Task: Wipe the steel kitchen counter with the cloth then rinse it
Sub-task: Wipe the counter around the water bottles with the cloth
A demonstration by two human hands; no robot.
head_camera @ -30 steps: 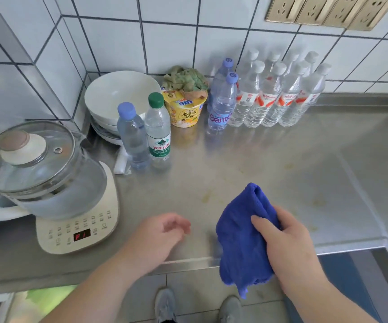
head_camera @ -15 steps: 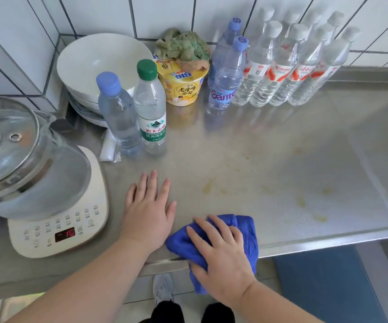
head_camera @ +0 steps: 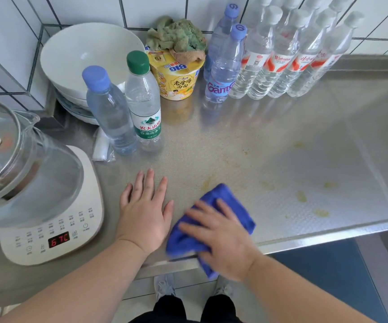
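wiping looks barely started. right hand (head_camera: 221, 238) lies flat, fingers spread, pressing the blue cloth (head_camera: 232, 203) onto the steel tabletop (head_camera: 246, 141) at lower centre of the frame, right at the front edge — one corner of the cloth hangs over that edge. left hand (head_camera: 145, 210) rests flat and open on the steel just beside it, holding nothing, likely bracing.

what's left, by my read: nearly everything. yellowish stains (head_camera: 301, 195) are scattered centre-right of the frame, and another smear (head_camera: 206, 183) sits just past the cloth's far corner, none touched by it. the back strip is crowded — water bottles (head_camera: 281, 54) upper right, instant noodle cup (head_camera: 176, 78) with a green rag on top, two bottles (head_camera: 127, 108) and stacked bowls (head_camera: 81, 57) upper left, glass kettle on its base (head_camera: 48, 206) at the left. wiping there would mean shifting things.

rinse not begun; no sink or tap in view.
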